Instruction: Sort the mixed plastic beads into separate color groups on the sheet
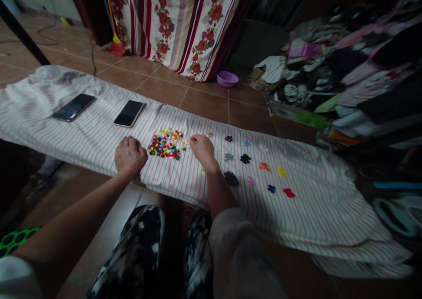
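A pile of small multicoloured pieces [166,144], in red, yellow, green, blue and white, is spread on the striped cloth [171,180]. My left hand [131,154] rests curled into a fist just left of the pile; its palm side is hidden. Right of the pile, my right hand [201,147] has thumb and fingers pinched together, with a tiny orange piece [191,139] at the tips. Sorted single-colour heaps lie beyond it, among them brown [228,138], grey [228,157], black [245,158], orange [264,166], yellow [281,171], pink [251,180], purple [271,188] and red [289,192].
Two phones, one dark [74,107] and one with a light edge [129,113], lie on the cloth's left part. Behind are a floral curtain [178,26], a purple basin [227,79] and a broom [116,47]. Clothes and shoes [296,90] are heaped at right.
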`<state>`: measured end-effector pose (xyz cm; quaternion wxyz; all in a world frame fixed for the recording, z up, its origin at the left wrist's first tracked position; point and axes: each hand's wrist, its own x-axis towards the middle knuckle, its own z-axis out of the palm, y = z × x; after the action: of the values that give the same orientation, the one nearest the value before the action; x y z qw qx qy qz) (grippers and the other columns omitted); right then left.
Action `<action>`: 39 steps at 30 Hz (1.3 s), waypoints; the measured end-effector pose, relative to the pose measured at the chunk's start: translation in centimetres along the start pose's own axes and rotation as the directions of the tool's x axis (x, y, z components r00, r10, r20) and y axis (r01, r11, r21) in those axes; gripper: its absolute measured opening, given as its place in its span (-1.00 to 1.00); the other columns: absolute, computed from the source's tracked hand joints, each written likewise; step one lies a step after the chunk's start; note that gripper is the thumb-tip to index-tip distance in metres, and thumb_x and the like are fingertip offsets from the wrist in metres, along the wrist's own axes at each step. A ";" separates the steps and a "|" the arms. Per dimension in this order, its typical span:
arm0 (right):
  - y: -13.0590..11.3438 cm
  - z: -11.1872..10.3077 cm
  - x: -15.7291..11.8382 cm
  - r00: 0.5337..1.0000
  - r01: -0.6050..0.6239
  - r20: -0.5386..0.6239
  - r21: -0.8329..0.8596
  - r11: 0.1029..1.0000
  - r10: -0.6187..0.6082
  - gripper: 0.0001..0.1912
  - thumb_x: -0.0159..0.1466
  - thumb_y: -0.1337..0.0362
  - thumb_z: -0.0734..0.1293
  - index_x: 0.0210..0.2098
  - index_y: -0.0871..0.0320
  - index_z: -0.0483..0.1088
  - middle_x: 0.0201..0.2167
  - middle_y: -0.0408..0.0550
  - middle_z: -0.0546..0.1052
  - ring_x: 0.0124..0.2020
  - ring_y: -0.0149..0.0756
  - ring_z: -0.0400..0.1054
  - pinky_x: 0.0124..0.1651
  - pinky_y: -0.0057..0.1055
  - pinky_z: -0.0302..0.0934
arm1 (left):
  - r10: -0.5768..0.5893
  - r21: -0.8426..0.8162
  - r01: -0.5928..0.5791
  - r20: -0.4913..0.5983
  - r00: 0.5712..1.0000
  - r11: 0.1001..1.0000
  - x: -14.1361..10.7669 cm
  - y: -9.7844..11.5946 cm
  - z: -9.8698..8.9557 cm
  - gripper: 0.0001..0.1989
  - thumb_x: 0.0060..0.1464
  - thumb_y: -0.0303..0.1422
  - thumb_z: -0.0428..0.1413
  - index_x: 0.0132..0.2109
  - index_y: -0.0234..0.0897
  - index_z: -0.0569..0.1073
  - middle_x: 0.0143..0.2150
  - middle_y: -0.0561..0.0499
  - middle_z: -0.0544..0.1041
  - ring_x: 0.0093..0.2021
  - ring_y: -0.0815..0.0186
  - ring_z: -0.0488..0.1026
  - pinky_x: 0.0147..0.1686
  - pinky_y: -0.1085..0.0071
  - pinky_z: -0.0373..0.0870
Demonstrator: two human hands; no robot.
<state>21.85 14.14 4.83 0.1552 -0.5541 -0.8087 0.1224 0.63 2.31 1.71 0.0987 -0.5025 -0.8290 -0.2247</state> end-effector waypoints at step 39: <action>14.6 -8.3 -5.7 0.839 -0.397 -0.309 0.217 0.892 0.448 -0.70 0.21 0.34 0.19 -0.14 0.15 0.48 -0.20 0.00 0.57 -0.15 -0.27 0.43 -0.04 -0.40 0.22 | -0.019 -0.028 0.019 -0.002 1.000 0.999 -0.5 0.6 -0.9 -0.77 0.01 -0.28 -0.17 -0.26 -0.26 0.31 -0.15 -0.17 0.43 -0.01 -0.05 0.37 -0.18 0.04 0.26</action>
<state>39.53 14.23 6.38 0.3055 -0.7190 -0.6143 0.1108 1.34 1.70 2.46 0.0904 -0.4957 -0.8304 -0.2380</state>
